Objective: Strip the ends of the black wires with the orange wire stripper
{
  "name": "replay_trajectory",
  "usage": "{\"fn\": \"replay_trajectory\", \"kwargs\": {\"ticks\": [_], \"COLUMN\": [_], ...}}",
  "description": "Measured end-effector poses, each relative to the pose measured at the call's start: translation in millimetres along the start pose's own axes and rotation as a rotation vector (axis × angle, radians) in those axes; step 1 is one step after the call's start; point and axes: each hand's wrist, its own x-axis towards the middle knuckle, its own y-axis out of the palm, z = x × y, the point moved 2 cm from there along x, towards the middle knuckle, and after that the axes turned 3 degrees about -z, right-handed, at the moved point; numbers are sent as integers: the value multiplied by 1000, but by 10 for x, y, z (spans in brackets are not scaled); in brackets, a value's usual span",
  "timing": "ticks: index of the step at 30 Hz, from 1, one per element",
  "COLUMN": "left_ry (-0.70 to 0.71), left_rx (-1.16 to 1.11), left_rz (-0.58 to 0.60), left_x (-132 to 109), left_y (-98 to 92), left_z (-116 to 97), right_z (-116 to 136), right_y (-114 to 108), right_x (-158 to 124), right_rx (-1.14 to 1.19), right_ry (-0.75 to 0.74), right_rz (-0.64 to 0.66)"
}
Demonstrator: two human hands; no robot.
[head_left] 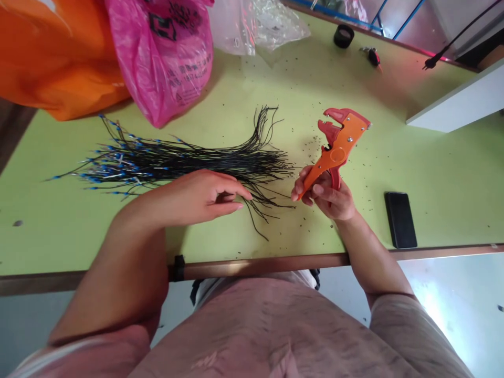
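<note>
A wide bundle of thin black wires (205,157) lies on the green table, with blue-and-silver ends at the left and loose ends at the right. My left hand (208,197) is over the near side of the bundle, its thumb and index finger extended with a gap between them and the other fingers curled. No object shows in it. My right hand (328,194) is wrapped round the handles of an orange and red wire stripper (338,147). The tool points up and away, its jaws apart with nothing between them.
An orange bag (59,58) and a pink plastic bag (165,63) stand at the back left, beside clear bags (255,26). A black tape roll (344,36) and a small red-black tool (373,56) lie at the back. A black phone (400,219) is at right.
</note>
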Motion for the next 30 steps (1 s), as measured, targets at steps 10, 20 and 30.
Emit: {"fn": "replay_trajectory", "kwargs": {"ticks": [10, 20, 30], "left_ry": [-127, -365, -269], "left_rx": [-38, -338, -847], "left_rz": [-244, -447, -941], "left_x": [97, -93, -634], "left_y": [-103, -274, -468], "left_z": [-52, -81, 117], "right_z": [-32, -566, -602], "right_y": [420, 703, 449], "right_x": [-168, 58, 142], "right_rx": [-55, 3, 55], "right_ry": [133, 435, 306], "right_rz": [96, -99, -275]}}
